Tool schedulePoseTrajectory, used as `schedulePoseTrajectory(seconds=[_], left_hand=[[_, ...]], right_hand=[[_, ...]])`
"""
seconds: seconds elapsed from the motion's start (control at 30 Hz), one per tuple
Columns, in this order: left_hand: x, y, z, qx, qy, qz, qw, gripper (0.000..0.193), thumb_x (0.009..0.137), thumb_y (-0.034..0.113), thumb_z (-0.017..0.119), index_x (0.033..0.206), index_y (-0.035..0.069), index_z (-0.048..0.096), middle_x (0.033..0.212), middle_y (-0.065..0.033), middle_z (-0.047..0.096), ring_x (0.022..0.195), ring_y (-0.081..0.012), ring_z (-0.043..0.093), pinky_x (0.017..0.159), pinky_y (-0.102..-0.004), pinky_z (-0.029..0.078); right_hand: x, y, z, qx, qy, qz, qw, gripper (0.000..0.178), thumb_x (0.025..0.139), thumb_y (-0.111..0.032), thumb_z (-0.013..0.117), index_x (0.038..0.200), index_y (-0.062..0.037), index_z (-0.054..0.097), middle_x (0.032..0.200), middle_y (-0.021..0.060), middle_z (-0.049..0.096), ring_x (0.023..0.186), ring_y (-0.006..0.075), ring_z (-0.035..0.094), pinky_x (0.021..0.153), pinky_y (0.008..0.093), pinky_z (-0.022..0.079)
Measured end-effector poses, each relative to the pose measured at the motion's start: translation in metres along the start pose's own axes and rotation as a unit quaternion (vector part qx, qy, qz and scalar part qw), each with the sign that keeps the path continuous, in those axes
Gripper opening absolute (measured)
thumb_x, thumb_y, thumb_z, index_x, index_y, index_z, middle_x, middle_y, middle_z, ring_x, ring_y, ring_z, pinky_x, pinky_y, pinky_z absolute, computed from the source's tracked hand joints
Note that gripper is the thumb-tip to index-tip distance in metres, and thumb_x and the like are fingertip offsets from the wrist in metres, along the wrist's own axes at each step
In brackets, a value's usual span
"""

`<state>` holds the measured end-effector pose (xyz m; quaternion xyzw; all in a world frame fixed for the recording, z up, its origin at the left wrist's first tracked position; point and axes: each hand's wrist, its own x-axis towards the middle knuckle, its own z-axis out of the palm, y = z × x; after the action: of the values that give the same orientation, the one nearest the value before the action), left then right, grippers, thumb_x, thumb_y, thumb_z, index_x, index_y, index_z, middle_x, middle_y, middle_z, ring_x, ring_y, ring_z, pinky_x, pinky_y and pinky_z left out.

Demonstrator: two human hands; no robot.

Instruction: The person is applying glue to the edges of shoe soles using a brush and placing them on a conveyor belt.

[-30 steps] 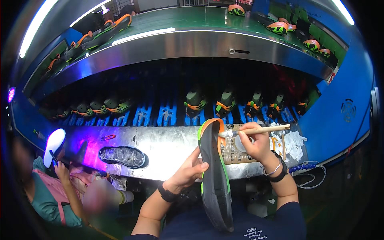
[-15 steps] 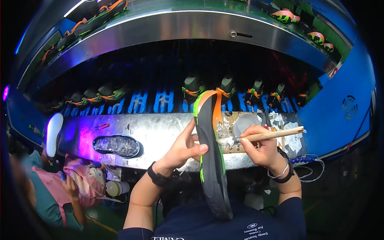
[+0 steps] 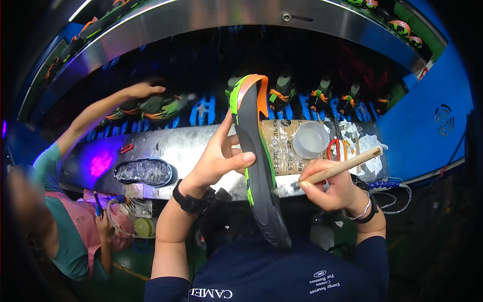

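Observation:
My left hand (image 3: pixel 214 160) is closed around a long shoe sole (image 3: pixel 257 161), thumb pressed on its dark face. The sole is black and grey, with a bright green edge and an orange strip at its far end. It stands slantwise, its black end toward my body. In my right hand (image 3: pixel 329 190) is a brush (image 3: pixel 347 167) with a pale wooden handle. The brush tip is at the sole's right edge, near the lower half; whether it touches is hard to tell. A round whitish tub (image 3: pixel 311 140) stands on brown cardboard (image 3: pixel 279 143) just beyond.
Red-handled scissors (image 3: pixel 333 150) and white scraps (image 3: pixel 371 157) lie right of the tub. Another sole (image 3: pixel 143 172) lies on the metal bench (image 3: pixel 193 146). Shoes (image 3: pixel 282 95) sit on blue racks behind. At left, a co-worker's arm (image 3: pixel 98 111) reaches across to the racked shoes.
The brush has moved down along the sole's right edge, toward me. The co-worker's arm has reached over to the racks, and the white sole-shaped piece at far left is gone from view.

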<state>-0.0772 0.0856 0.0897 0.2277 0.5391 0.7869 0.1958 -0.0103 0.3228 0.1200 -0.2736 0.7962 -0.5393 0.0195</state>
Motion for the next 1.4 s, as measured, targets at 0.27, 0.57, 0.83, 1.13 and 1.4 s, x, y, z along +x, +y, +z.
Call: schedulePoseTrajectory(seconds=[0.27, 0.57, 0.83, 1.13, 1.4], left_hand=[[0.008, 0.026, -0.006, 0.048, 0.028, 0.047, 0.997, 0.068, 0.065, 0.009, 0.068, 0.122, 0.001, 0.032, 0.108, -0.0106, 0.049, 0.1, -0.0185, 0.048, 0.086, -0.0312, 0.038], [0.005, 0.072, 0.005, 0.176, 0.168, 0.382, 0.891, 0.054, 0.066, 0.013, 0.063, 0.113, -0.002, 0.042, 0.106, -0.0089, 0.049, 0.098, -0.0197, 0.047, 0.087, -0.0338, 0.037], [0.191, 0.221, 0.031, 0.378, 0.345, 0.105, 0.853, 0.05, 0.068, 0.037, 0.068, 0.097, -0.003, 0.056, 0.086, -0.013, 0.056, 0.071, -0.0174, 0.053, 0.065, -0.0283, 0.043], [0.116, 0.137, 0.029, 0.515, 0.033, 0.21, 0.83, 0.032, 0.072, 0.017, 0.065, 0.096, -0.004, 0.057, 0.093, -0.0123, 0.06, 0.086, -0.0168, 0.058, 0.078, -0.0285, 0.045], [0.077, 0.232, -0.162, 0.731, 0.485, 0.211, 0.431, 0.045, 0.066, 0.029, 0.068, 0.097, 0.003, 0.048, 0.094, -0.0148, 0.052, 0.091, -0.0291, 0.051, 0.076, -0.0387, 0.043]], right_hand=[[-0.006, 0.006, -0.029, 0.108, 0.261, -0.048, 0.958, 0.012, 0.075, 0.003, 0.052, 0.087, 0.0016, 0.052, 0.071, 0.0052, 0.053, 0.056, 0.0051, 0.045, 0.047, 0.016, 0.034], [-0.073, 0.053, -0.064, 0.128, 0.441, -0.037, 0.888, 0.01, 0.08, -0.005, 0.05, 0.088, -0.0008, 0.046, 0.062, 0.0028, 0.045, 0.046, 0.0053, 0.039, 0.041, 0.0175, 0.031], [-0.101, 0.044, -0.066, 0.167, 0.488, -0.03, 0.856, 0.009, 0.079, -0.005, 0.051, 0.085, 0.0, 0.046, 0.059, 0.0025, 0.045, 0.043, 0.0055, 0.039, 0.038, 0.0174, 0.031], [-0.096, 0.069, -0.068, 0.182, 0.469, -0.007, 0.864, 0.01, 0.079, -0.006, 0.051, 0.085, 0.0002, 0.046, 0.06, 0.0033, 0.045, 0.042, 0.0051, 0.037, 0.037, 0.017, 0.03], [-0.081, 0.09, -0.066, 0.175, 0.455, -0.003, 0.873, 0.011, 0.08, -0.01, 0.051, 0.084, -0.0015, 0.045, 0.06, 0.0023, 0.043, 0.042, 0.0046, 0.036, 0.036, 0.0166, 0.028]])
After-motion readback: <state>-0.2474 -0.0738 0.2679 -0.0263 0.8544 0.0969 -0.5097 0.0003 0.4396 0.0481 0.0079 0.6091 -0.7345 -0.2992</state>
